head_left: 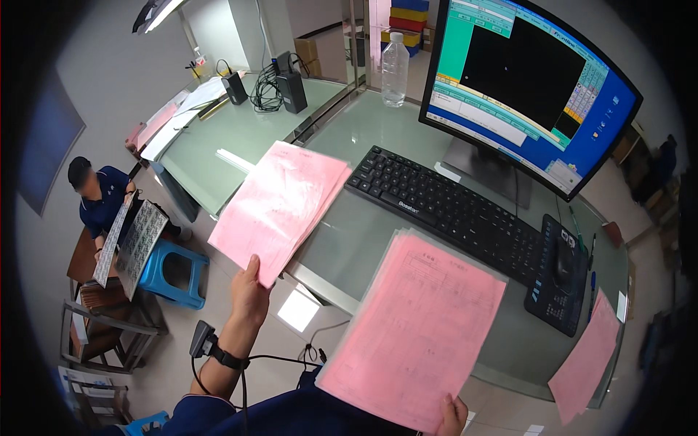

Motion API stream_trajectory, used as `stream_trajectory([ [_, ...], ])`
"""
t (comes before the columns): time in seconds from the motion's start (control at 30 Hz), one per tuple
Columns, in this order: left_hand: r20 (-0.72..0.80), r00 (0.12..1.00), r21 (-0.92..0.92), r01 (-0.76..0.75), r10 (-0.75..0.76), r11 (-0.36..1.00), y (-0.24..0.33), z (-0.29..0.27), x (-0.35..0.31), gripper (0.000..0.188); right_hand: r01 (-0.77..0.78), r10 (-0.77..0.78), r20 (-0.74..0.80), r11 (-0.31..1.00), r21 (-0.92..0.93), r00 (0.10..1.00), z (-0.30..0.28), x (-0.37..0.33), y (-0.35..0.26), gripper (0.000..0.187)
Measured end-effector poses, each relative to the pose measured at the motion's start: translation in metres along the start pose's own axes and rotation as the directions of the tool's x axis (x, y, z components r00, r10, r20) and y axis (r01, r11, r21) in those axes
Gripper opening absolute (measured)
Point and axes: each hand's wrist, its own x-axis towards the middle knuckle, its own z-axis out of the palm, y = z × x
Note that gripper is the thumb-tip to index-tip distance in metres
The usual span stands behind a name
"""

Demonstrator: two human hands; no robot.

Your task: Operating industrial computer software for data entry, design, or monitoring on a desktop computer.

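In the head view, the person's left hand [249, 296] grips a sheaf of thin pink paper sheets [280, 203] at its lower corner, thumb on top and the other fingers hidden beneath; the sheaf is tilted and its upper part lies over the near edge of a pale green desk with a smooth top [512, 330]. The right hand [452, 416] pinches the lower right corner of a second stack of pink printed sheets in a clear plastic sleeve [414, 330], with the thumb on the face and the rest of the fingers mostly out of sight. This stack slants in front of the person, its upper end over the desk, just beside a long black keyboard [443, 211]. Right of the keyboard, a black mouse [562, 265] sits on a dark mouse pad [556, 309], and loose pink sheets [585, 360] lie near the desk's right edge. Behind stand a wide black monitor [523, 80] and a clear plastic bottle with a white cap [395, 71]. At far left, a co-worker [109, 189] holds a flat patterned panel [115, 236] near a bright blue plastic stool [174, 280].
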Motion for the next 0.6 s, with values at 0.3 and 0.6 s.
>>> stream_trajectory([
  [0.3, 0.097, 0.978, 0.211, 0.162, -0.186, 0.964, -0.03, -0.041, -0.026, 0.062, -0.079, 0.09, -0.023, 0.953, 0.292, 0.996, 0.018, 0.029, 0.024, 0.035],
  [0.6, -0.166, 0.732, 0.687, 0.566, -0.66, 0.455, -0.193, -0.268, -0.022, 0.062, -0.073, -0.023, -0.364, 0.966, -0.247, 0.931, -0.117, 0.033, 0.111, 0.053],
])
